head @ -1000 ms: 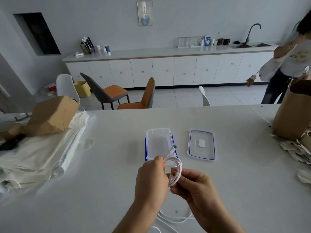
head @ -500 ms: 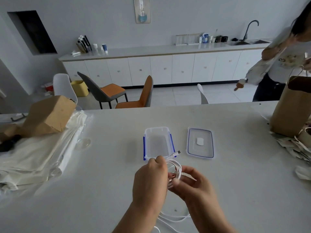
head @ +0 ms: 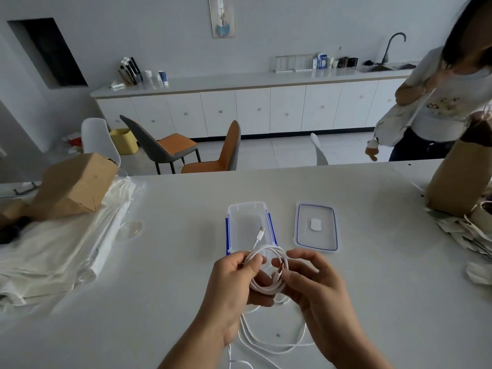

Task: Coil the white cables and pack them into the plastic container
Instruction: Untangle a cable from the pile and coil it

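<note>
- White cable [head: 266, 274], wound into a small coil, is held above the table [head: 173, 288] between both hands, just short of the near end of the plastic container [head: 246, 206].
- The left hand [head: 231, 283] grips the coil's left side, with fingers curled beneath and thumb over the strands.
- The right hand [head: 316, 286] pinches the metal plug end against the coil's right side, and its other fingers arch loosely above.
- The cable's small connector pokes out of the top of the coil and overhangs the container's open mouth.
- The container lies straight ahead of the coil, its long axis running away from the person. The left hand is nearer to it, so the drop looks like a short move forward and down.
- The coil looks nearly as wide as the container's inside, so it may need squeezing.
- The lid [head: 303, 222] lies just right of the container, apart and out of the way.
- Loose cables [head: 279, 350] lie on the table under the wrists. I cannot tell whether any of them joins the coil, but one that did could drag.
</note>
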A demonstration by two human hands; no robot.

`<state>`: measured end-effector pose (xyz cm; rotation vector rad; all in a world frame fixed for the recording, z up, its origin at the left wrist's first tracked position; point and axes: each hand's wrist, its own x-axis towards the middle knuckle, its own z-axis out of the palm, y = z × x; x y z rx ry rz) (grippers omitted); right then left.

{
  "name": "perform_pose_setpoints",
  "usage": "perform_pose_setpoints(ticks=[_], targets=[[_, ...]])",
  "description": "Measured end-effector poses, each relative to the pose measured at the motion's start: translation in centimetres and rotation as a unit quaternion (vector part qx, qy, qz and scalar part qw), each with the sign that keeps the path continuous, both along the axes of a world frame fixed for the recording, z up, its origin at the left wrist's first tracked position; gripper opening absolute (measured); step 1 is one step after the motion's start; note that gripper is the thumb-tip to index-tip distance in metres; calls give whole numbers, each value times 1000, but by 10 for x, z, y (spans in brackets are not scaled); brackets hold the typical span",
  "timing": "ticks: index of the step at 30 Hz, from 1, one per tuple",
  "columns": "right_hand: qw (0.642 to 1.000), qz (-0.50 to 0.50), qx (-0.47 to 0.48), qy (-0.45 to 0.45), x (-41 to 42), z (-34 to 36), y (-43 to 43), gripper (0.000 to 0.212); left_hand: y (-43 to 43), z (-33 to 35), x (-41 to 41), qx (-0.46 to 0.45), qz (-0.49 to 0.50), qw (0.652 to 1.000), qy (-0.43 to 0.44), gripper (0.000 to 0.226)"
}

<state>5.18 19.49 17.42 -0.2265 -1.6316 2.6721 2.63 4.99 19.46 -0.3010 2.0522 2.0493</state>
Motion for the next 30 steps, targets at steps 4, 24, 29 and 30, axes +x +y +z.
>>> perform_pose_setpoints(ticks=[4, 24, 29, 30], targets=[[996, 53, 65, 13, 0, -6, 4, 31, -2, 0, 0, -48, 24, 998, 39, 19], [989, -1, 145, -9, 1, -12, 1, 29, 0, -7, -5, -35, 61, 996, 62, 18], [982, -34, 187, 15, -19, 1, 14, 23, -5, -8, -1, -44, 18, 997, 61, 18], [972, -29, 230, 31, -26, 6, 17, 26, -5, -8, -1, -53, 6, 997, 56, 17]])
